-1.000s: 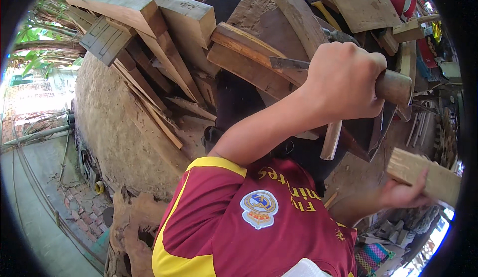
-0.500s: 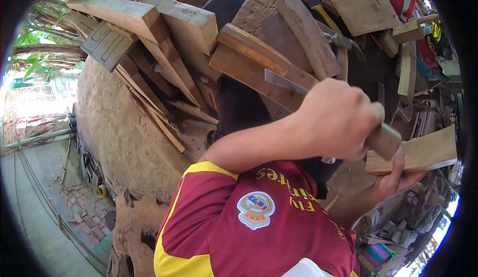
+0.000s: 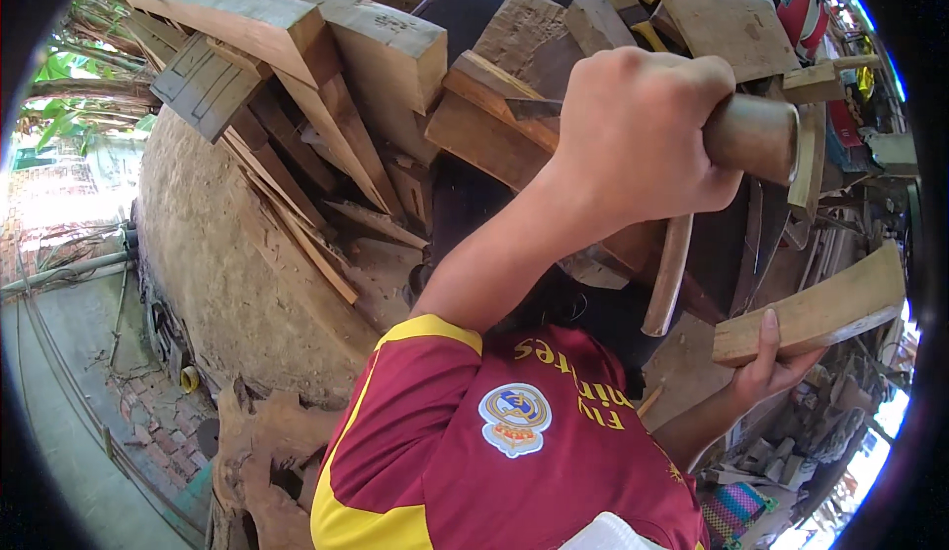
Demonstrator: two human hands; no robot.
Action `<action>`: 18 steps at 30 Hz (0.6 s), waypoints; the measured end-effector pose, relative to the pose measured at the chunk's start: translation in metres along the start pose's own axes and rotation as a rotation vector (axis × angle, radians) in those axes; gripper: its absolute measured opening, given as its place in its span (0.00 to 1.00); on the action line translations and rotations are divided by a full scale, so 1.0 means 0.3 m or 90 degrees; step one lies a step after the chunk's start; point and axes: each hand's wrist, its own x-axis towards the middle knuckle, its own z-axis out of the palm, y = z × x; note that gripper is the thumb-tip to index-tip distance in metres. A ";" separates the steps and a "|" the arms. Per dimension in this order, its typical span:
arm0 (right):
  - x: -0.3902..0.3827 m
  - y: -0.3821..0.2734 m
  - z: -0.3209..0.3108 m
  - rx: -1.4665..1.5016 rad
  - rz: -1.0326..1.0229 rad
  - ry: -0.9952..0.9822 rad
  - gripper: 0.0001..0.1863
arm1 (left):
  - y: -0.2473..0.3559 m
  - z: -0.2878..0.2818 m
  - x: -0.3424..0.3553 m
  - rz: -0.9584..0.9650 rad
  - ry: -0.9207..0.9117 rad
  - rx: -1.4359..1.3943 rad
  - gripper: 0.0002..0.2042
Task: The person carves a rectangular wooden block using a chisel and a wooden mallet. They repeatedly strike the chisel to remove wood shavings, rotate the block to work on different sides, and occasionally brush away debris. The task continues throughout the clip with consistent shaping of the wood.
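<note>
My left hand [image 3: 643, 135] is raised near the middle, fist wrapped round a tool: a thick cylindrical end [image 3: 756, 138] sticks out to the right, a narrow dark blade [image 3: 534, 108] shows to the left, and a slim rod [image 3: 665, 288] hangs below; how these parts join is hidden. At lower right my right hand [image 3: 766, 372] grips a pale, slightly curved wood block [image 3: 820, 303] from underneath, a finger up against its face. The block is held apart from the tool. My maroon and yellow shirt [image 3: 494, 481] fills the bottom.
Leaning planks and beams [image 3: 336, 105] crowd the upper left beside a large rough, pale mound [image 3: 198, 234]. Stacked offcuts [image 3: 727, 26] and a red item [image 3: 801, 11] lie at upper right. A gnarled root piece [image 3: 257, 451] stands lower left, a woven bag [image 3: 736, 506] lower right.
My left hand dipped toward the wood block and has risen again, higher and further left. My right hand has lifted the block and shifted it slightly left since one second ago.
</note>
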 end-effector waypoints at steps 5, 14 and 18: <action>0.044 0.012 -0.050 -0.032 -0.048 -0.005 0.41 | -0.023 -0.004 0.027 -0.017 0.061 0.019 0.12; 0.343 -0.217 0.019 0.054 -0.168 0.147 0.33 | -0.023 -0.029 0.055 -0.066 0.060 0.002 0.13; 0.346 -0.266 0.193 -0.006 -0.165 0.103 0.39 | -0.013 -0.040 0.055 -0.076 0.027 0.025 0.13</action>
